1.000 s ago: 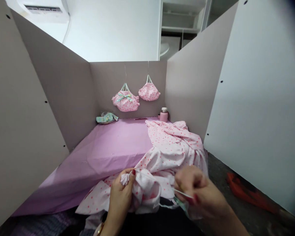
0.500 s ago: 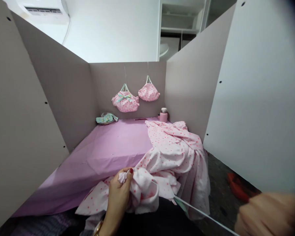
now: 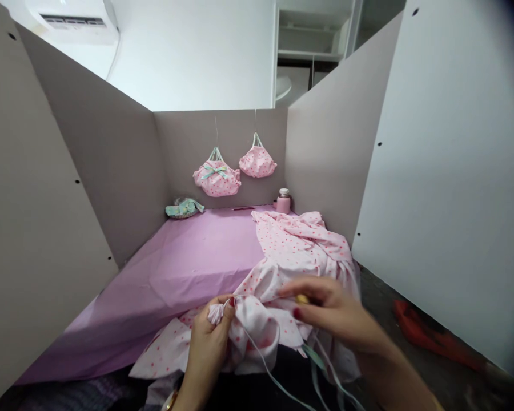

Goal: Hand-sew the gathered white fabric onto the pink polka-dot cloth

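Bunched pink polka-dot fabric (image 3: 257, 325) lies over my lap, and my left hand (image 3: 208, 334) pinches its gathered edge between thumb and fingers. A pleated pale tuft sticks out above that hand's knuckles. From near the left thumb a white thread (image 3: 261, 357) droops slackly down and right. Just right of the pinched edge hovers my right hand (image 3: 325, 305), slightly blurred, its index finger and thumb apart. Something small and gold shows at its fingers, too blurred to name. Pale green ribbon (image 3: 313, 357) hangs below the fabric.
More polka-dot fabric (image 3: 312, 242) covers the right of the purple-covered table (image 3: 209, 245). Two pink gathered pieces (image 3: 217, 178) hang on the back panel. A pink bottle (image 3: 283, 202) and a green cloth bundle (image 3: 184, 208) stand behind. Grey panels (image 3: 334, 142) enclose the sides.
My right hand has come back from the far lower right to beside my left hand. The thread, pulled taut before, now hangs slack. My left hand keeps its pinch.
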Demonstrator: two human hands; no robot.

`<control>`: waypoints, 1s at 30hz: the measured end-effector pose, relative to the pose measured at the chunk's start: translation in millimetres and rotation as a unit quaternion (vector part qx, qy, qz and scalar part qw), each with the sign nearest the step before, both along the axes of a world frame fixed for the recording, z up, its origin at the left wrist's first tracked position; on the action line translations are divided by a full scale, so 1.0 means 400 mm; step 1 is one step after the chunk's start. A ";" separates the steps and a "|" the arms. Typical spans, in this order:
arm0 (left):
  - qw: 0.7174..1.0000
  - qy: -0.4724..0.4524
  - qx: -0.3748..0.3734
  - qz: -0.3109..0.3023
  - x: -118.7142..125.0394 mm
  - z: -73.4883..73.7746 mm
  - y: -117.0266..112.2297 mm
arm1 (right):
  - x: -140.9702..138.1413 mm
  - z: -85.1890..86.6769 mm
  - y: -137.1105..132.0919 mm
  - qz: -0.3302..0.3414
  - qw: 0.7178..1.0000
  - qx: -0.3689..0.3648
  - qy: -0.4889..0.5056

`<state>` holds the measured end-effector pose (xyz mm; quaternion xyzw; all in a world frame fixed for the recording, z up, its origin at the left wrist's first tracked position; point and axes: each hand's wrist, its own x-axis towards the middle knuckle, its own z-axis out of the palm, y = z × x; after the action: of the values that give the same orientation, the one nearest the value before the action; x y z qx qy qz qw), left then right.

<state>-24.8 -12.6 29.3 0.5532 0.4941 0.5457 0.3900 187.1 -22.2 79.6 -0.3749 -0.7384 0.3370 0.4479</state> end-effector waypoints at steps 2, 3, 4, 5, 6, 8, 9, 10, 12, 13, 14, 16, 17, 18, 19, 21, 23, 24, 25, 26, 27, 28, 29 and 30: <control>0.999 0.017 0.010 -0.039 0.000 0.002 -0.002 | -0.053 -0.034 0.040 0.013 0.999 -0.049 0.006; 0.998 0.024 0.016 -0.060 0.000 0.002 -0.003 | -0.074 -0.050 0.057 0.037 0.997 -0.069 0.008; 0.996 0.028 0.019 -0.078 0.001 0.002 -0.003 | -0.089 -0.064 0.071 0.049 0.995 -0.083 0.010; 0.995 0.029 0.019 -0.091 0.001 0.000 -0.002 | -0.098 -0.075 0.079 0.059 0.994 -0.094 0.012; 0.995 0.026 0.014 -0.097 0.002 -0.002 -0.002 | -0.103 -0.083 0.083 0.060 0.994 -0.096 0.010; 0.995 0.013 -0.003 -0.098 0.003 -0.008 -0.001 | -0.099 -0.091 0.079 0.042 0.995 -0.089 -0.004; 0.995 0.005 -0.012 -0.096 0.004 -0.011 -0.001 | -0.095 -0.092 0.074 0.029 0.996 -0.084 -0.015; 0.995 -0.004 -0.021 -0.094 0.006 -0.014 -0.002 | -0.090 -0.093 0.070 0.017 0.996 -0.079 -0.025; 0.995 -0.021 -0.037 -0.091 0.008 -0.017 -0.002 | -0.084 -0.096 0.062 -0.003 0.997 -0.070 -0.041; 0.994 -0.029 -0.045 -0.090 0.009 -0.018 -0.003 | -0.083 -0.098 0.060 -0.008 0.997 -0.068 -0.043; 0.994 -0.036 -0.051 -0.091 0.009 -0.019 -0.003 | -0.083 -0.099 0.058 -0.015 0.997 -0.065 -0.044; 0.993 -0.044 -0.058 -0.093 0.009 -0.019 -0.003 | -0.086 -0.097 0.053 -0.034 0.998 -0.042 -0.045; 0.993 -0.046 -0.058 -0.093 0.008 -0.020 -0.002 | -0.088 -0.094 0.050 -0.044 0.998 -0.019 -0.046; 0.993 -0.046 -0.057 -0.091 0.007 -0.020 -0.001 | -0.089 -0.090 0.045 -0.054 0.997 0.011 -0.048; 0.994 -0.046 -0.056 -0.087 0.006 -0.021 0.000 | -0.090 -0.085 0.040 -0.059 0.996 0.042 -0.053; 0.994 -0.045 -0.053 -0.084 0.002 -0.023 0.002 | -0.091 -0.076 0.028 -0.052 0.993 0.084 -0.070; 0.994 -0.039 -0.049 -0.086 0.000 -0.025 0.005 | -0.091 -0.071 0.017 -0.034 0.991 0.090 -0.093; 0.995 -0.036 -0.044 -0.086 -0.001 -0.026 0.006 | -0.092 -0.071 0.013 -0.029 0.990 0.087 -0.107; 0.995 -0.033 -0.041 -0.087 -0.002 -0.026 0.006 | -0.094 -0.071 0.009 -0.029 0.989 0.083 -0.121; 0.995 -0.032 -0.039 -0.085 -0.002 -0.025 0.006 | -0.095 -0.071 0.006 -0.034 0.987 0.083 -0.135; 0.995 -0.032 -0.039 -0.084 -0.001 -0.024 0.006 | -0.097 -0.072 0.003 -0.041 0.985 0.084 -0.147; 0.995 -0.035 -0.040 -0.085 0.000 -0.022 0.005 | -0.100 -0.073 0.001 -0.046 0.983 0.087 -0.157; 0.994 -0.038 -0.043 -0.088 0.001 -0.020 0.005 | -0.102 -0.074 0.000 -0.048 0.981 0.092 -0.162; 0.994 -0.040 -0.045 -0.091 0.002 -0.018 0.003 | -0.104 -0.075 -0.001 -0.045 0.981 0.097 -0.163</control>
<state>-24.1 -11.3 22.1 0.5553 0.4495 0.5068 0.4825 145.4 -22.6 49.7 -0.4128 -0.8128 0.1779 0.3705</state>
